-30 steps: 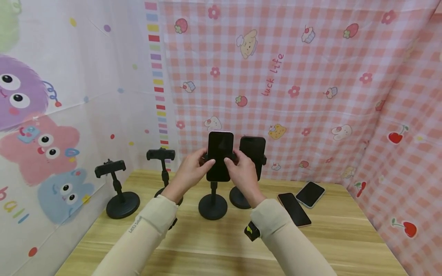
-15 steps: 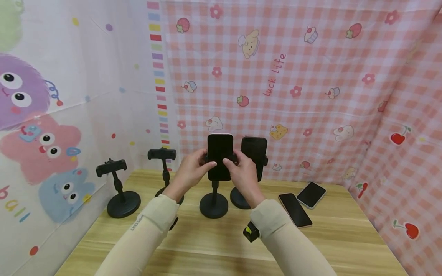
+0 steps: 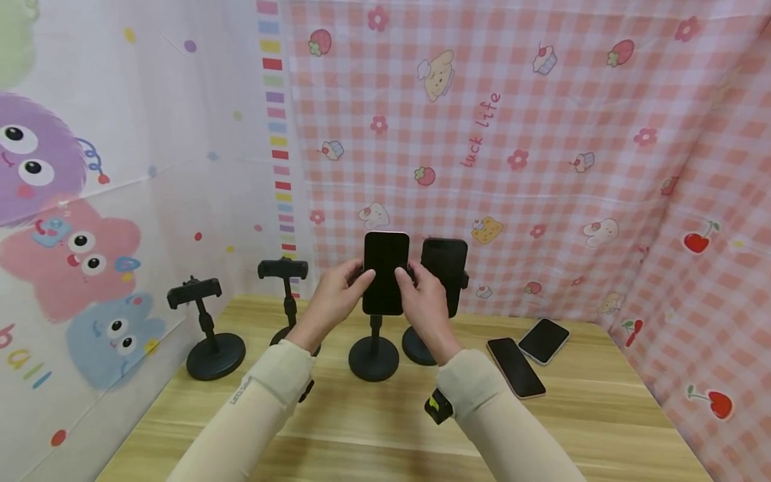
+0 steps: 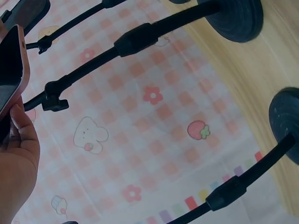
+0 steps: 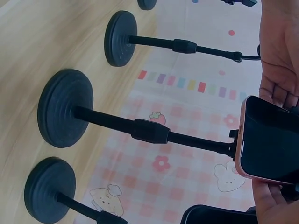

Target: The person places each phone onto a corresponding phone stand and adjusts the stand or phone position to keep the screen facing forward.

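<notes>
A smartphone [image 3: 386, 284] with a black screen and a pinkish rim stands upright at the holder of a black phone stand [image 3: 374, 358]. My left hand [image 3: 334, 296] grips its left edge, thumb on the front and fingers behind. On the opposite edge my right hand [image 3: 425, 301] holds it the same way. In the right wrist view, the phone [image 5: 271, 142] has the stand's pole [image 5: 149, 130] behind its lower end. The stand's clamp is mostly covered by phone and hands. Behind the right hand, another smartphone [image 3: 446, 258] sits in a second stand [image 3: 417, 348].
Two phone stands with bare holders, one far left [image 3: 215, 356] and one nearer [image 3: 283, 270], stand on the wooden table [image 3: 373, 428]. Two smartphones lie flat at right, one pink-edged [image 3: 516, 367] and one white-edged [image 3: 544, 341]. Patterned cloth [image 3: 542, 201] hangs close behind.
Both thumbs have shifted up and outward, from lower on the screen to the phone's side edges. The clamp ends beside the phone show less now. The stands have stayed in place.
</notes>
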{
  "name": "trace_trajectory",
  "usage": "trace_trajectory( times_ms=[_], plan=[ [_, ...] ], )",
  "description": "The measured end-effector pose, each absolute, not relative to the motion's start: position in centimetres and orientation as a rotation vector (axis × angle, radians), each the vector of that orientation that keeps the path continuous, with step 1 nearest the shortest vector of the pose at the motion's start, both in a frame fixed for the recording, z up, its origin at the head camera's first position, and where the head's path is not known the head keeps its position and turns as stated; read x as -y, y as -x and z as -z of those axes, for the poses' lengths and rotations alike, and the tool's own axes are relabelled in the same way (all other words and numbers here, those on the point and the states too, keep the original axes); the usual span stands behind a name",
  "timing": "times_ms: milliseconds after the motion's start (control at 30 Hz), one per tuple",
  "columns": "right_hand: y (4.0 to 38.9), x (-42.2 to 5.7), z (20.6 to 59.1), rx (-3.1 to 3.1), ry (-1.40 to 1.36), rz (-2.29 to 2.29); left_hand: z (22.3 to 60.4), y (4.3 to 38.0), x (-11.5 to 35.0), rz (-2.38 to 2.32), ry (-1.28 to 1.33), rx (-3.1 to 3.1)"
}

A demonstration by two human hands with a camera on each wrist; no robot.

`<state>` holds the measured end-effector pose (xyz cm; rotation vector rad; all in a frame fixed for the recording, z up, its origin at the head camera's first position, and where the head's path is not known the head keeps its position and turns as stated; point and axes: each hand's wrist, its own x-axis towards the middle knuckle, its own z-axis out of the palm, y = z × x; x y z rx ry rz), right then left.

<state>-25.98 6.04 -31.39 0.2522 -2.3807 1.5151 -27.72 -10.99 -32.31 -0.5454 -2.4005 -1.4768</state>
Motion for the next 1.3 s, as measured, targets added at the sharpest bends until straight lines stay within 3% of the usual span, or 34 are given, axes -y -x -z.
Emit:
trace_trajectory(
  times_ms=[1300],
  plan=[
    [26.1, -5.5, 30.5, 2.407, -0.090, -1.332, 31.9, 28.0, 11.3, 1.616, 0.473, 2.449]
  ],
)
